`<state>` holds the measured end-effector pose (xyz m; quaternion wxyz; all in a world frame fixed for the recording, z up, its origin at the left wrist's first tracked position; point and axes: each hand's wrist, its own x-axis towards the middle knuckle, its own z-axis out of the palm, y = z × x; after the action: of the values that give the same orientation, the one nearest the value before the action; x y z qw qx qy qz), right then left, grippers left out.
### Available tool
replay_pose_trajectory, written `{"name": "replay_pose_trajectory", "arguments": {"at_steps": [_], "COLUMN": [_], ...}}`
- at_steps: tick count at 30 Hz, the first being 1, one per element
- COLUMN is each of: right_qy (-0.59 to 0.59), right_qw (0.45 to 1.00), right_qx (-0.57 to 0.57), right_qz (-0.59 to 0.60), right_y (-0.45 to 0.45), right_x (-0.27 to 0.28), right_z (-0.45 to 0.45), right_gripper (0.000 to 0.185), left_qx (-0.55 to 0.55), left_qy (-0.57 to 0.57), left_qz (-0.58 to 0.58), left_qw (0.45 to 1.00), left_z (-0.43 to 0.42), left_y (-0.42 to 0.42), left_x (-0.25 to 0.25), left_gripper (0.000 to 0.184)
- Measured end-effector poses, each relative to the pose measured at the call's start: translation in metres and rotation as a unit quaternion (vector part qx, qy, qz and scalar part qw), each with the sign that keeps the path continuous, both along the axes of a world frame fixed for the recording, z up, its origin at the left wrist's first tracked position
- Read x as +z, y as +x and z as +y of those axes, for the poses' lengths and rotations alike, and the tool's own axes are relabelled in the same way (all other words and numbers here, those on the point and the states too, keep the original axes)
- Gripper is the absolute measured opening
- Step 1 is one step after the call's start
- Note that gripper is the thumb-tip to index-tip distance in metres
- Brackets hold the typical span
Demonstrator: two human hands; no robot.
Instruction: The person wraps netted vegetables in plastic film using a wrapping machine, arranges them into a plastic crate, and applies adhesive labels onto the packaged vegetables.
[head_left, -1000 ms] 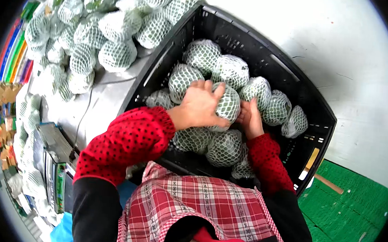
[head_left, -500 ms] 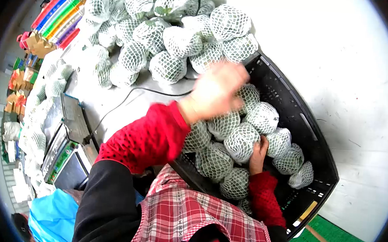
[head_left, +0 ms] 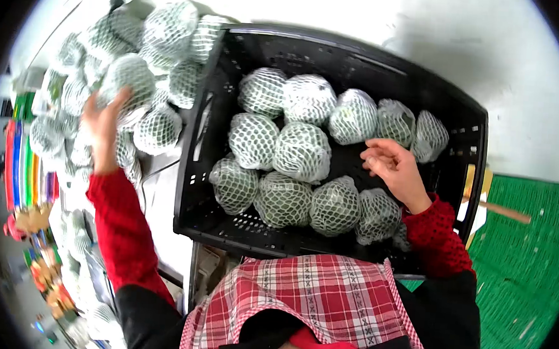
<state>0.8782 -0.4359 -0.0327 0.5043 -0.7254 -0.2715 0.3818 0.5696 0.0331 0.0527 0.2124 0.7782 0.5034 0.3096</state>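
Over the pile at the left, my left hand (head_left: 103,126) has its fingers against a round net-wrapped green item (head_left: 129,78), held between thumb and fingers; both look a little blurred. My right hand (head_left: 393,169) hovers over a gap inside the black crate (head_left: 332,248), fingers loosely curled and apart, holding nothing. Several similar net-wrapped items fill parts of the crate: a back row beside the far wall, two in the middle such as this one (head_left: 302,151), and a front row (head_left: 335,206) along the near wall.
The pile of net-wrapped items (head_left: 158,129) lies left of the crate on a metal table, with a black cable (head_left: 162,168) nearby. Coloured stacked crates (head_left: 28,168) stand far left. A green floor (head_left: 522,269) and a wooden stick (head_left: 507,212) are at the right.
My left hand has moved from over the crate to the pile at the left. The item my right hand touched now rests in the middle row, and that hand is off it. The view has turned.
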Motion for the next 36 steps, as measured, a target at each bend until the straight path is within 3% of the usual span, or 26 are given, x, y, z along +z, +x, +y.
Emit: {"name": "replay_pose_trajectory", "arguments": {"at_steps": [1, 2, 3, 4, 6, 7, 8, 10, 11, 12, 13, 14, 15, 19, 22, 24, 26, 28, 31, 32, 33, 34, 36], "right_qy": [0.047, 0.096, 0.131, 0.127, 0.245, 0.243, 0.153, 0.097, 0.065, 0.046, -0.009, -0.062, -0.136, -0.171, -0.126, 0.014, 0.083, 0.096, 0.012, 0.011, 0.013, 0.015, 0.053], "right_qw": [0.998, 0.994, 0.989, 0.989, 0.961, 0.957, 0.982, 0.932, 0.921, 0.9, 0.891, 0.882, 0.899, 0.92, 0.944, 0.955, 0.923, 0.863, 0.913, 0.913, 0.898, 0.878, 0.854], "right_qx": [0.018, 0.041, 0.037, 0.04, -0.012, -0.032, -0.032, -0.022, -0.102, -0.104, -0.114, -0.122, -0.133, -0.106, -0.074, -0.134, -0.135, -0.103, -0.151, -0.146, -0.169, -0.198, -0.205], "right_qz": [0.024, 0.044, 0.058, 0.059, 0.127, 0.155, 0.104, 0.348, 0.37, 0.422, 0.438, 0.451, 0.395, 0.337, 0.296, 0.264, 0.351, 0.485, 0.379, 0.38, 0.405, 0.435, 0.476], "right_y": [-0.001, -0.002, -0.004, -0.005, -0.01, -0.011, -0.004, 0.005, -0.007, -0.01, -0.01, -0.007, -0.003, 0.013, 0.016, 0.008, 0.007, -0.002, -0.011, -0.008, -0.007, -0.009, 0.012], "right_x": [0.003, 0.006, 0.008, 0.011, 0.015, 0.008, 0.005, -0.019, -0.023, -0.029, -0.034, -0.036, -0.033, -0.048, -0.072, -0.119, -0.139, -0.102, -0.071, -0.078, -0.085, -0.098, -0.145], "right_z": [-0.004, -0.005, 0.001, 0.009, 0.02, 0.019, 0.01, -0.017, -0.026, -0.029, -0.029, -0.025, -0.017, -0.004, 0.003, 0.0, 0.004, 0.015, 0.044, 0.044, 0.042, 0.04, 0.031], "right_gripper": [0.047, 0.054, 0.071, 0.071, 0.076, 0.085, 0.08, 0.073, 0.066, 0.066, 0.068, 0.07, 0.073, 0.08, 0.075, 0.069, 0.065, 0.067, 0.075, 0.075, 0.076, 0.077, 0.071], "left_qx": [-0.039, -0.093, -0.137, -0.176, -0.272, -0.327, -0.423, -0.527, -0.565, -0.598, -0.598, -0.593, -0.574, -0.521, -0.514, -0.532, -0.476, -0.515, -0.378, -0.25, -0.148, -0.073, -0.006], "left_qy": [-0.001, -0.004, -0.075, -0.145, -0.211, -0.349, -0.361, -0.198, -0.139, -0.084, 0.119, 0.172, 0.189, 0.199, 0.196, 0.254, 0.333, 0.282, 0.208, 0.185, 0.199, 0.152, 0.173], "left_qz": [-0.146, -0.163, -0.179, -0.197, -0.119, -0.118, -0.064, 0.18, 0.099, 0.022, 0.126, 0.24, 0.252, 0.295, 0.262, 0.279, 0.352, 0.106, 0.005, 0.012, 0.068, 0.138, 0.328], "left_qw": [0.989, 0.982, 0.971, 0.954, 0.931, 0.87, 0.829, 0.807, 0.807, 0.797, 0.783, 0.749, 0.756, 0.776, 0.793, 0.758, 0.734, 0.802, 0.902, 0.95, 0.967, 0.976, 0.929], "left_z": [-0.023, -0.069, -0.107, -0.143, -0.205, -0.251, -0.267, -0.275, -0.274, -0.273, -0.273, -0.271, -0.26, -0.248, -0.251, -0.248, -0.256, -0.233, -0.156, -0.138, -0.093, -0.069, -0.047], "left_y": [0.003, 0.029, 0.053, 0.076, 0.126, 0.151, 0.166, 0.18, 0.186, 0.189, 0.192, 0.201, 0.207, 0.221, 0.219, 0.216, 0.208, 0.176, 0.118, 0.092, 0.058, 0.028, -0.018], "left_x": [0.005, 0.031, 0.04, 0.041, -0.004, 0.0, -0.031, -0.056, -0.079, -0.099, -0.105, -0.117, -0.136, -0.138, -0.152, -0.164, -0.141, -0.071, -0.01, -0.006, -0.035, -0.047, -0.101], "left_gripper": [0.065, 0.059, 0.052, 0.046, 0.034, 0.038, 0.047, 0.048, 0.045, 0.043, 0.04, 0.041, 0.042, 0.057, 0.06, 0.056, 0.051, 0.049, 0.051, 0.052, 0.057, 0.08, 0.1]}}
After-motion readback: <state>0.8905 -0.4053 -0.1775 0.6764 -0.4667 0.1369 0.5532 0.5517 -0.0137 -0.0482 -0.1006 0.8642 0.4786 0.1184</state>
